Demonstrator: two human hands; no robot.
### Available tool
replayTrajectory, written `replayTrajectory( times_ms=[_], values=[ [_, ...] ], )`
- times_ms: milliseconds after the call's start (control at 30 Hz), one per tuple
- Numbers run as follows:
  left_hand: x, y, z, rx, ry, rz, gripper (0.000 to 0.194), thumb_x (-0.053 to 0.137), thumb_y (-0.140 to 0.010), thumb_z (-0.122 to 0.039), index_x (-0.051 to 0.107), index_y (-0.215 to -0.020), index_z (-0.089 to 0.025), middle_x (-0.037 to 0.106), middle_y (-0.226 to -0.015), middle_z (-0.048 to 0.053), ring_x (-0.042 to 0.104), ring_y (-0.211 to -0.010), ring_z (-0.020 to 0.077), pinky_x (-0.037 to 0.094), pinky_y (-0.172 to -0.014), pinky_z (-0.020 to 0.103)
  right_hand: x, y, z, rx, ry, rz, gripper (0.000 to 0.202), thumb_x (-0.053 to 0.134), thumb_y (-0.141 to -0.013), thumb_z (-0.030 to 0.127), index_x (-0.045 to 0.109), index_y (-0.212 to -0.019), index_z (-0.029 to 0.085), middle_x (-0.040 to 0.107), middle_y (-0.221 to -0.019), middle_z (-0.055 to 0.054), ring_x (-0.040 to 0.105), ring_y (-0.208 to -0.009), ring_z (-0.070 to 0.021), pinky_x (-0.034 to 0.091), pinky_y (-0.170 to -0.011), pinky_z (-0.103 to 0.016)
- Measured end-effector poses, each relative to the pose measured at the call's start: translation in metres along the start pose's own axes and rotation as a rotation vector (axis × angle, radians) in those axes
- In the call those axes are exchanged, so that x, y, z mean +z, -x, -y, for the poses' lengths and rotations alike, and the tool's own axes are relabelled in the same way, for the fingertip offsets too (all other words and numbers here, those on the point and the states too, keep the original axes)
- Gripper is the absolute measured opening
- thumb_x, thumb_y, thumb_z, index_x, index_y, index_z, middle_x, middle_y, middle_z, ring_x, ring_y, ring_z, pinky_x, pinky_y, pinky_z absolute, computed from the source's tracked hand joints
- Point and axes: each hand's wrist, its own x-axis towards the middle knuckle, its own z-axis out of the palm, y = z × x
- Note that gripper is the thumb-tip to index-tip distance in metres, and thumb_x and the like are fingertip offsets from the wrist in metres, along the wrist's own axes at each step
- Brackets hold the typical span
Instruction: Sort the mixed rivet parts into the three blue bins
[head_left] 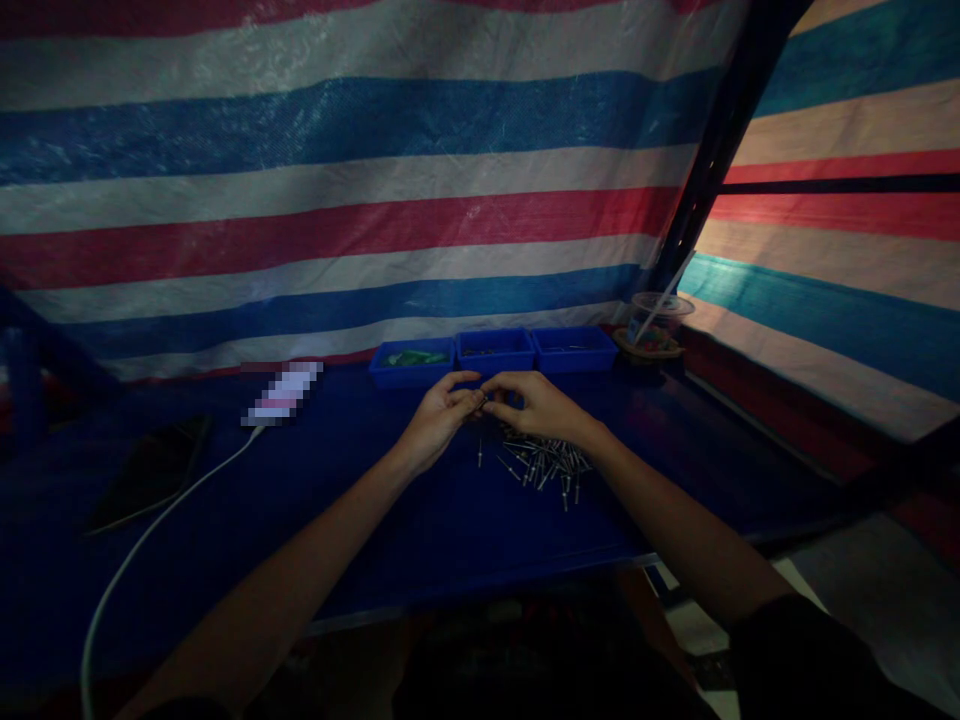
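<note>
Head view, dim light. The left hand (439,415) and the right hand (540,405) are meeting fingertip to fingertip above a dark blue table (420,520) with a smooth, matte top. Between the pinched fingertips a very small part (483,402) is being held; both hands are closing on it, though its shape is too small and too dark to make out, and it is probably one of the pins lying below. Just beneath the right hand a loose heap of slender metal pins (541,462) is lying on the table, thin, straight and faintly shining, pointing in every direction.

Behind the hands three shallow rectangular bins of blue plastic are standing side by side, touching along their walls: the left bin (411,364) is holding green pieces, while the middle bin (495,351) and the right bin (574,349) are showing only dark contents. To the right of the bins a clear plastic cup (660,318) with a straw is sitting on a round base. At the left a dark flat phone (150,475) is lying on the table, and a pale cable (142,550) is curving past it toward the near edge. A woven tarpaulin (337,170) in red, white and blue stripes is hanging behind as a backdrop.
</note>
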Motion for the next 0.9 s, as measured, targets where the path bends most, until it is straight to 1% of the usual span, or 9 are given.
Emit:
replayTrajectory(
  times_ms=[133, 233, 367, 433, 500, 633, 700, 767, 900],
  values=[
    [-0.001, -0.001, 0.003, 0.038, -0.038, 0.004, 0.042, 0.067, -0.077, -0.041, 0.053, -0.106, -0.015, 0.066, -0.073, 0.002, 0.060, -0.065, 0.0112, 0.045, -0.065, 0.024, -0.004, 0.001, 0.005, -0.106, 0.094, -0.169, 0.016, 0.056, -0.084, 0.026, 0.062, -0.095, 0.016, 0.061, -0.070, 0.001, 0.055, -0.065, -0.0112, 0.043, -0.063, -0.026],
    [-0.002, 0.001, 0.008, 0.128, -0.368, 0.037, 0.033, 0.054, -0.087, -0.041, 0.055, -0.106, -0.015, 0.066, -0.072, 0.003, 0.060, -0.066, 0.0138, 0.045, -0.065, 0.027, -0.015, 0.006, 0.016, -0.230, 0.272, -0.576, 0.017, 0.053, -0.086, 0.033, 0.058, -0.096, 0.020, 0.057, -0.070, 0.001, 0.055, -0.065, -0.0127, 0.045, -0.064, -0.030],
    [0.004, 0.006, 0.016, 0.353, -1.028, 0.214, 0.015, 0.055, -0.086, -0.025, 0.063, -0.097, -0.018, 0.068, -0.084, 0.004, 0.061, -0.077, 0.0177, 0.045, -0.074, 0.032, -0.037, 0.010, 0.036, -0.436, 0.458, -1.213, 0.019, 0.052, -0.088, 0.035, 0.050, -0.106, 0.029, 0.054, -0.075, 0.001, 0.054, -0.060, -0.0134, 0.045, -0.058, -0.031],
    [0.010, 0.007, 0.019, 0.435, -1.196, 0.265, 0.018, 0.050, -0.089, -0.022, 0.065, -0.098, -0.019, 0.069, -0.093, 0.005, 0.060, -0.086, 0.0194, 0.045, -0.079, 0.034, -0.048, 0.005, 0.040, -0.445, 0.485, -1.328, 0.020, 0.053, -0.088, 0.032, 0.049, -0.107, 0.030, 0.054, -0.077, 0.001, 0.054, -0.060, -0.0131, 0.046, -0.059, -0.031],
    [0.016, 0.005, 0.022, 0.468, -1.308, 0.263, 0.022, 0.048, -0.090, -0.022, 0.065, -0.104, -0.020, 0.068, -0.097, 0.006, 0.059, -0.090, 0.0208, 0.044, -0.081, 0.036, -0.053, -0.001, 0.034, -0.270, 0.547, -1.153, 0.021, 0.054, -0.088, 0.033, 0.052, -0.107, 0.026, 0.057, -0.075, 0.000, 0.056, -0.064, -0.0144, 0.047, -0.064, -0.032],
    [0.019, 0.001, 0.022, 0.469, -1.455, 0.248, 0.020, 0.051, -0.089, -0.023, 0.067, -0.100, -0.021, 0.067, -0.093, 0.006, 0.058, -0.088, 0.0218, 0.044, -0.078, 0.035, -0.047, -0.005, 0.002, 0.190, 0.588, -0.394, 0.035, 0.058, -0.083, 0.041, 0.059, -0.109, 0.018, 0.064, -0.073, -0.003, 0.061, -0.072, -0.0196, 0.046, -0.068, -0.034],
    [0.016, 0.000, 0.020, 0.478, -1.464, 0.217, 0.019, 0.050, -0.089, -0.022, 0.069, -0.094, -0.021, 0.067, -0.090, 0.005, 0.057, -0.086, 0.0212, 0.043, -0.077, 0.035, -0.039, 0.000, -0.014, 0.304, 0.480, -0.132, 0.037, 0.058, -0.083, 0.042, 0.061, -0.110, 0.017, 0.067, -0.073, -0.003, 0.062, -0.070, -0.0183, 0.045, -0.063, -0.030],
    [0.014, 0.000, 0.017, 0.496, -1.438, 0.168, 0.019, 0.050, -0.089, -0.023, 0.068, -0.092, -0.021, 0.066, -0.086, 0.005, 0.056, -0.083, 0.0205, 0.043, -0.076, 0.034, -0.032, 0.007, -0.024, 0.335, 0.387, 0.000, 0.037, 0.056, -0.084, 0.042, 0.061, -0.112, 0.018, 0.068, -0.076, -0.003, 0.062, -0.068, -0.0165, 0.043, -0.060, -0.028],
    [0.014, 0.001, 0.015, 0.516, -1.363, 0.151, 0.017, 0.053, -0.087, -0.023, 0.067, -0.095, -0.020, 0.066, -0.084, 0.004, 0.055, -0.082, 0.0198, 0.043, -0.076, 0.033, -0.026, 0.011, -0.028, 0.335, 0.372, 0.065, 0.036, 0.053, -0.086, 0.042, 0.061, -0.112, 0.018, 0.070, -0.082, -0.005, 0.063, -0.070, -0.0170, 0.043, -0.061, -0.028]
  ],
)
